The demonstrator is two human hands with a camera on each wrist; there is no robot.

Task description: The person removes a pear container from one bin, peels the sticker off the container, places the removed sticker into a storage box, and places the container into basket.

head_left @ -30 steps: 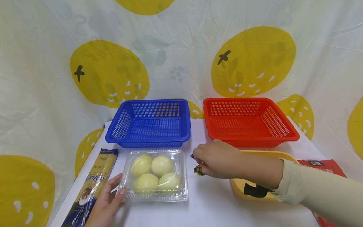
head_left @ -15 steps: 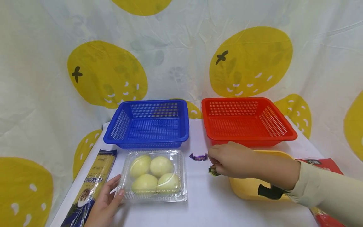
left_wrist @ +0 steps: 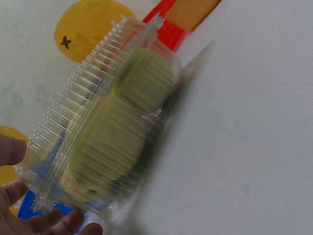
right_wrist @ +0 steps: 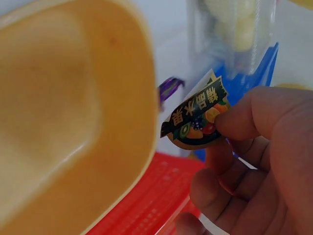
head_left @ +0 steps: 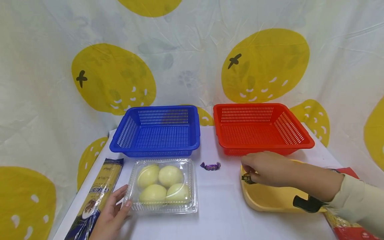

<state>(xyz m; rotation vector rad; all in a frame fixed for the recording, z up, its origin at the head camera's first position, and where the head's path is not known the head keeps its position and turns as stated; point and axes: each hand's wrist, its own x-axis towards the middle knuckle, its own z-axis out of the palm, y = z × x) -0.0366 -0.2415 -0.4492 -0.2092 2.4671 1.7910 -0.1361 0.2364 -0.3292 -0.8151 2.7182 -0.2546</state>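
My right hand point(head_left: 267, 168) pinches a dark label with fruit pictures and printed characters point(right_wrist: 195, 115) between thumb and fingertips. It hovers at the left rim of a yellow basin point(head_left: 270, 198). My left hand point(head_left: 112, 216) rests against the near left corner of a clear plastic clamshell box point(head_left: 193, 186), its fingers loosely extended. Inside the lidded box sit several pale yellow round fruits point(head_left: 153, 193). A purple wrapped candy point(head_left: 211, 166) lies on the table between the box and the basin.
A blue basket point(head_left: 163, 136) and a red basket point(head_left: 258, 133) stand at the back. To the left lies a packet of pasta point(head_left: 96, 196). A red packet point(head_left: 351, 230), partly hidden by the right sleeve, lies beyond the basin.
My right hand has moved right with the label, from beside the box to the basin's left rim, uncovering the purple candy. My left hand has stayed at the box.
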